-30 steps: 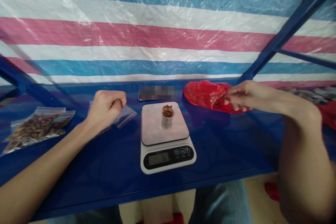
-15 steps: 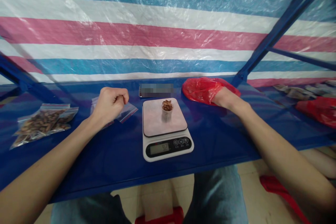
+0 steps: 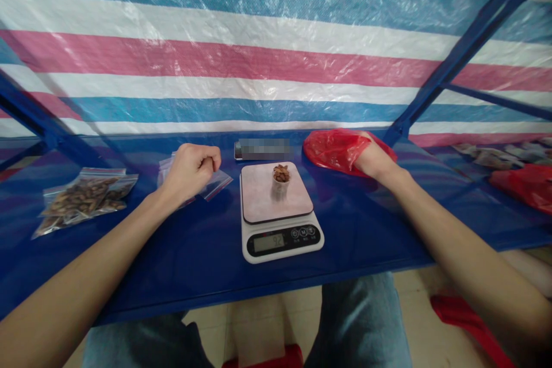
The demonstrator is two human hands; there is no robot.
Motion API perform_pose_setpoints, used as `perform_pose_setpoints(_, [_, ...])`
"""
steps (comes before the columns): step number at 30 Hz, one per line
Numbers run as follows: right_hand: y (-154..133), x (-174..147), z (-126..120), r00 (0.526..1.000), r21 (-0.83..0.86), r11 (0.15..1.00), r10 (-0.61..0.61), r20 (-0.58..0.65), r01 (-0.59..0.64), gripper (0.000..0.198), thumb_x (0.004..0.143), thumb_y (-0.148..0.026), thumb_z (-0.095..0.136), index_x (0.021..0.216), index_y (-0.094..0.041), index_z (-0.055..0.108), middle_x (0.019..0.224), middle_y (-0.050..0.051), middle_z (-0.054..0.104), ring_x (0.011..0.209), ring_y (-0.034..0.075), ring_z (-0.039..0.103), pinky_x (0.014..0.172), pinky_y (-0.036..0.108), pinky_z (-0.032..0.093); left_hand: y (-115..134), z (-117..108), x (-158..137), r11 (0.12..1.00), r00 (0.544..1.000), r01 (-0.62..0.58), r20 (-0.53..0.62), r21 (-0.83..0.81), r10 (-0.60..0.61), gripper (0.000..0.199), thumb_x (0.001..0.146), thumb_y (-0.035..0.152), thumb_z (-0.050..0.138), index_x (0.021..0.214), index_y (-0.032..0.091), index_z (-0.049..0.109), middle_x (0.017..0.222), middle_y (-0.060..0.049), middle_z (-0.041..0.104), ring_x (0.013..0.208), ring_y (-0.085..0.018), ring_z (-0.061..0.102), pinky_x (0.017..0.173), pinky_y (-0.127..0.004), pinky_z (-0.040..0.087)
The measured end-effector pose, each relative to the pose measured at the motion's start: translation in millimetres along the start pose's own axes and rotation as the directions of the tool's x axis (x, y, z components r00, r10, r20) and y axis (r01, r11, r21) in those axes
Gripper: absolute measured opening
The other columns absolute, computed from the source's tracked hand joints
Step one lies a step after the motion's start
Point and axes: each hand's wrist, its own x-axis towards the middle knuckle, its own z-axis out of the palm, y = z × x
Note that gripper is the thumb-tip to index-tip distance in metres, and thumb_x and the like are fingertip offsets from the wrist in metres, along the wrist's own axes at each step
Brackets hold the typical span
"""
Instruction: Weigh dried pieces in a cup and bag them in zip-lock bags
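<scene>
Red bag point(image 3: 330, 148), right hand point(image 3: 371, 157) inside; scale point(image 3: 261, 204) near (filled cup point(image 3: 280, 187) atop).

"What can be read on the scale point(image 3: 259, 201)?"
"On the display point(image 3: 268, 241), at the left of its near panel, the digits 9 and 2 are shown; whether a decimal point is set between them cannot be told."
"And at the right?"
"The left button point(image 3: 295, 233) is marked with a power sign, the middle button point(image 3: 303, 232) with M; on the right button point(image 3: 311, 231) a T-like mark is seen. The tiny characters printed beneath cannot be read."
</scene>
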Motion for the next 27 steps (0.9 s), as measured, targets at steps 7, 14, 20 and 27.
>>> perform_pose_setpoints(7, [-13,9,-22,0.996,-0.152,0.988,-0.02,0.091,0.033,0.017,0.081,-0.017,0.056,0.068,-0.023,0.065,0.073,0.009,0.073,0.069,0.026,0.066,0.072,0.038,0.054,0,-1,1,0.999,0.999,-0.033,-0.004,-0.012,0.033,0.024,0.068,0.016,0.039,0.054,0.02,0.058,0.047,0.002,0.052,0.044,-0.013,0.047,0.053,-0.027,0.032])
perform_pose_setpoints(14, [-13,7,-26,0.977,-0.033,0.999,-0.005,0.211,0.012,0.017,0.078,-0.024,0.056,0.064,-0.02,0.065,0.069,0.005,0.072,0.062,0.022,0.062,0.064,0.035,0.05,0,-1,2,1.0,1.0,-0.022,0.018,-0.022,0.023,0.024,0.068,0.016,0.039,0.054,0.019,0.057,0.046,0.002,0.049,0.043,-0.013,0.045,0.052,-0.027,0.03])
perform_pose_setpoints(20, [-18,8,-52,0.984,0.071,0.982,0.175,0.039,-0.177,0.01,0.08,-0.021,0.07,0.085,-0.017,0.078,0.081,0.01,0.08,0.067,0.02,0.069,0.065,0.032,0.053,2,-4,3,1.0,0.999,-0.005,0.036,-0.011,0.005,0.023,0.069,0.016,0.04,0.054,0.019,0.057,0.047,0.001,0.05,0.045,-0.013,0.046,0.052,-0.026,0.031])
perform_pose_setpoints(27, [-93,13,-77,0.937,0.022,1.0,0.007,-0.349,0.001,0.006,0.094,-0.024,0.073,0.092,-0.018,0.075,0.069,0.005,0.07,0.054,0.014,0.06,0.051,0.028,0.046,-1,-3,2,1.0,0.999,-0.013,0.037,0.013,0.012,0.024,0.07,0.014,0.04,0.056,0.02,0.058,0.047,0.002,0.05,0.045,-0.013,0.047,0.052,-0.026,0.031])
